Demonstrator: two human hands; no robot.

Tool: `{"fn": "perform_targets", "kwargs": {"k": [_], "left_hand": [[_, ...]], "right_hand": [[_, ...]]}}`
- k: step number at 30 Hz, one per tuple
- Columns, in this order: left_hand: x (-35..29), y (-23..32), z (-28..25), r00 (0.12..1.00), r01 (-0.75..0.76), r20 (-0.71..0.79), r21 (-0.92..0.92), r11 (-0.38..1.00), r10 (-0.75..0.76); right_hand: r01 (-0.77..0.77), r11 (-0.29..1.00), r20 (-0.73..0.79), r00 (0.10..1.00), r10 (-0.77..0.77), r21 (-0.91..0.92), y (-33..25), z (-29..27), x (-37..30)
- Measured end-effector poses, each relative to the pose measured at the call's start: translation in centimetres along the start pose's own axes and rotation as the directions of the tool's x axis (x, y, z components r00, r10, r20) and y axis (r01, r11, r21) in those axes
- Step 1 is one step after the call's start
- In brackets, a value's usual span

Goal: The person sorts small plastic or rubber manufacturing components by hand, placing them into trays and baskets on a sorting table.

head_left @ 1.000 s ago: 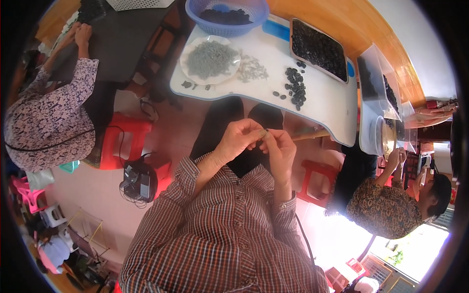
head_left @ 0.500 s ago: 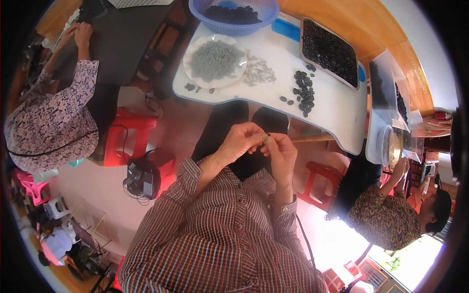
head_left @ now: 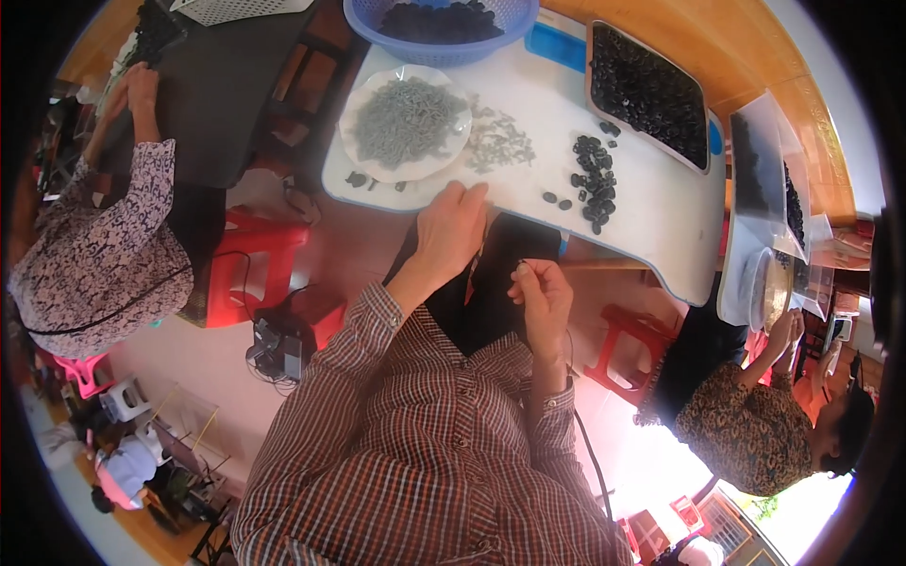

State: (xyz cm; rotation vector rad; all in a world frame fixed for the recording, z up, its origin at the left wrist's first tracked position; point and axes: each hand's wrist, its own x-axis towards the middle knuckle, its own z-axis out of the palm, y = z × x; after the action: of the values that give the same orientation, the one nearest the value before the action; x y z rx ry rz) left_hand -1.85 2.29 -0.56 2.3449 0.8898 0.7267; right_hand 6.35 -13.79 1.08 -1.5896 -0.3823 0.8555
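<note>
My left hand [head_left: 451, 234] is at the table's front edge, close to a white scalloped plate [head_left: 354, 156] heaped with small grey-green slivers [head_left: 408, 118]. The back of this hand faces up and its fingertips are hidden. Beyond it, loose pale slivers [head_left: 500, 139] are scattered on the white table [head_left: 651, 222]. Over my lap, my right hand [head_left: 543, 304] is closed in a pinch; whatever is between its fingertips is too small to name. A loose pile of glossy black oval pieces [head_left: 595, 179] sits on the table to the right, beside two separate ones.
A blue-purple basket [head_left: 439, 52] of dark pieces stands at the back, and a tray [head_left: 646, 94] full of black pieces at the back right. Clear bins [head_left: 769, 170] stand farther right. People sit on both sides; red stools [head_left: 628, 349] flank me.
My hands were together over my lap, fingertips meeting at a tiny piece. My left hand has moved away and up to the table edge; my right hand stays nearly in place.
</note>
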Motion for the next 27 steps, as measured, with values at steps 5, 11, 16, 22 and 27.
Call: {"fn": "perform_targets", "kwargs": {"k": [5, 11, 16, 22, 27], "left_hand": [[2.2, -0.5, 1.2, 1.000, -0.019, 0.021, 0.176, 0.984, 0.015], [1.2, -1.3, 0.9, 0.999, -0.039, -0.027, 0.094, 0.995, 0.042], [1.0, -1.6, 0.4, 0.996, -0.020, -0.087, 0.086, 0.996, 0.028], [1.7, -0.9, 1.2, 0.999, -0.031, -0.021, 0.184, 0.982, 0.036], [1.0, -1.1, 0.8, 0.999, 0.011, -0.052, 0.056, 0.998, -0.008]], "right_hand": [[-0.032, 0.999, -0.008, 0.999, 0.032, 0.004, 0.0, 0.0, 0.6], [-0.033, 0.999, -0.030, 0.999, 0.033, 0.007, 0.7, -0.5, 1.2], [-0.024, 1.000, -0.014, 1.000, 0.024, 0.013, 1.2, -0.4, 1.5], [-0.047, 0.999, -0.017, 0.999, 0.047, 0.012, 1.0, -0.2, 1.4], [-0.033, 0.999, -0.047, 0.998, 0.032, -0.005, 1.2, -0.5, 1.4]]}}
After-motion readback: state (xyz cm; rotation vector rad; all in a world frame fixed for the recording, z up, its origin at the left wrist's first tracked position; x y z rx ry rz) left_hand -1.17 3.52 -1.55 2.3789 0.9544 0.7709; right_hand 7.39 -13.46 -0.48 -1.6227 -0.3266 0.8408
